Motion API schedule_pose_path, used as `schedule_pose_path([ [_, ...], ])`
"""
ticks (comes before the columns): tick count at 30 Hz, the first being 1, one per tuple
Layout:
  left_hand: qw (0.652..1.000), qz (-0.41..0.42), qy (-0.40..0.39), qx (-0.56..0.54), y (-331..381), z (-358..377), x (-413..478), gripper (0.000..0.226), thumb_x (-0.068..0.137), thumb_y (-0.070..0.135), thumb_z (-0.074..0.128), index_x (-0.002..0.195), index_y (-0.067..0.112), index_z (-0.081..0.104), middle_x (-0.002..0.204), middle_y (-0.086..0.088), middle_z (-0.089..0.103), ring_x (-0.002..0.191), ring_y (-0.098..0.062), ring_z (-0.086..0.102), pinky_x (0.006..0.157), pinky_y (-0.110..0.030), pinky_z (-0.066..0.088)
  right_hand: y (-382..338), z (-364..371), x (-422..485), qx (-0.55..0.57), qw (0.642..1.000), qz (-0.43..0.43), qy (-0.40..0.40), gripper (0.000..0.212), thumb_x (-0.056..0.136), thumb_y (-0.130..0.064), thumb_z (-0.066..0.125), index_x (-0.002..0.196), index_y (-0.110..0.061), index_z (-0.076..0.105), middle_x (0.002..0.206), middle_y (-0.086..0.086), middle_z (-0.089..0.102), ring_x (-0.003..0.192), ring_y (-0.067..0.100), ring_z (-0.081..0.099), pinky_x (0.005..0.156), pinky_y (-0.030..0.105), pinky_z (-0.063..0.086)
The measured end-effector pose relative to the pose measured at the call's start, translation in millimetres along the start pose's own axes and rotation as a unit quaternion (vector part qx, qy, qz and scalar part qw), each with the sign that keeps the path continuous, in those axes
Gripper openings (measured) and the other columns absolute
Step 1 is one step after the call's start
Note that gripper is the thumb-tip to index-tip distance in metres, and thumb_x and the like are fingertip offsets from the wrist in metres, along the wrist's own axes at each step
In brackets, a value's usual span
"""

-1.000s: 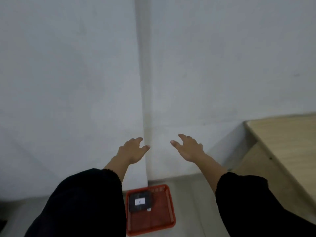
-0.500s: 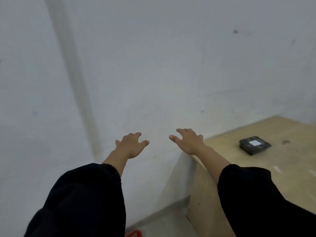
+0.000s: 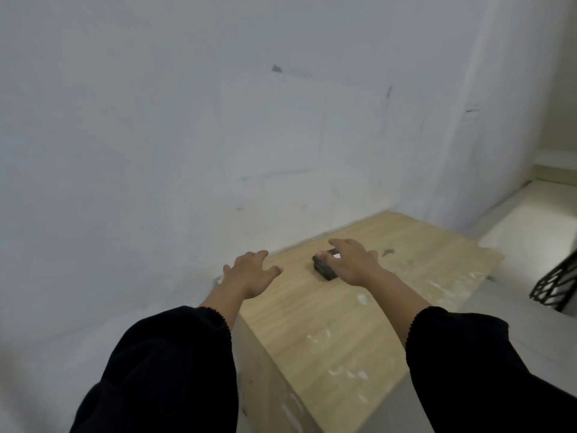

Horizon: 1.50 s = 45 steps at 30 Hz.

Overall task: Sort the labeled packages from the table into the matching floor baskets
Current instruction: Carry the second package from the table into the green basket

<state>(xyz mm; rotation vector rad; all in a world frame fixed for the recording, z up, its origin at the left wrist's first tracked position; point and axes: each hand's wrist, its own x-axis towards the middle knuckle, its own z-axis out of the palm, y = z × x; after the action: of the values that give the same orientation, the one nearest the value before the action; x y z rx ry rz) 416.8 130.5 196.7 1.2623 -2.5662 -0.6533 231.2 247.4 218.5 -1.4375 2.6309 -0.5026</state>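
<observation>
At centre frame, a dark labeled package (image 3: 324,266) on the desk (image 3: 343,320) is reached by the right hand (image 3: 352,260), fingers spread, the empty left hand (image 3: 249,276) likewise; a closing grasp is judged next.

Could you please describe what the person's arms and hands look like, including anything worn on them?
Both arms are covered by loose black long sleeves, the left sleeve and the right sleeve, each ending at the forearm in a small scalloped cuff edge. The left hand and right hand are bare: no gloves, rings, watch or bracelets are visible.
</observation>
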Motion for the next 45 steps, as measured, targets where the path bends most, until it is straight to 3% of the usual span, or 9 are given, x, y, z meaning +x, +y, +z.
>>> schedule_pose_path([
  [8, 1.0, 0.028, 0.003, -0.002, 89, 72, 86, 0.066, 0.085, 0.057, 0.042, 0.142, 0.026, 0.029, 0.153, -0.003, 0.03, 0.141, -0.023, 0.024, 0.111, -0.052, 0.017, 119, -17, 63, 0.014, 0.999, 0.027, 0.012, 0.068, 0.086, -0.063, 0.036, 0.142, -0.025, 0.033, 0.153, 0.003, 0.032, 0.141, 0.025, 0.025, 0.108, 0.052, 0.02],
  [21, 0.999, -0.028, 0.03, -0.033, 135, 148, 255, 0.068, 0.089, 0.05, 0.043, 0.144, 0.016, 0.024, 0.155, -0.006, 0.026, 0.143, -0.022, 0.019, 0.116, -0.044, 0.021, 233, -8, 246, 0.024, 0.999, -0.001, -0.041, 0.068, 0.086, -0.064, 0.036, 0.142, -0.025, 0.032, 0.153, 0.003, 0.032, 0.14, 0.023, 0.028, 0.109, 0.053, 0.018],
  [33, 0.97, -0.205, 0.097, -0.09, 146, 193, 308, 0.07, 0.089, 0.047, 0.047, 0.146, 0.014, 0.021, 0.155, -0.007, 0.024, 0.143, -0.023, 0.021, 0.116, -0.041, 0.022, 296, 27, 387, 0.037, 0.985, -0.094, -0.143, 0.069, 0.087, -0.062, 0.036, 0.144, -0.023, 0.029, 0.154, 0.004, 0.03, 0.141, 0.025, 0.028, 0.11, 0.053, 0.017],
  [45, 0.938, -0.304, 0.099, -0.134, 128, 250, 343, 0.07, 0.09, 0.045, 0.047, 0.147, 0.015, 0.018, 0.156, -0.006, 0.022, 0.143, -0.022, 0.02, 0.115, -0.038, 0.021, 315, 101, 458, 0.051, 0.963, -0.126, -0.231, 0.07, 0.088, -0.061, 0.036, 0.145, -0.022, 0.026, 0.155, 0.003, 0.028, 0.142, 0.024, 0.025, 0.112, 0.052, 0.015],
])
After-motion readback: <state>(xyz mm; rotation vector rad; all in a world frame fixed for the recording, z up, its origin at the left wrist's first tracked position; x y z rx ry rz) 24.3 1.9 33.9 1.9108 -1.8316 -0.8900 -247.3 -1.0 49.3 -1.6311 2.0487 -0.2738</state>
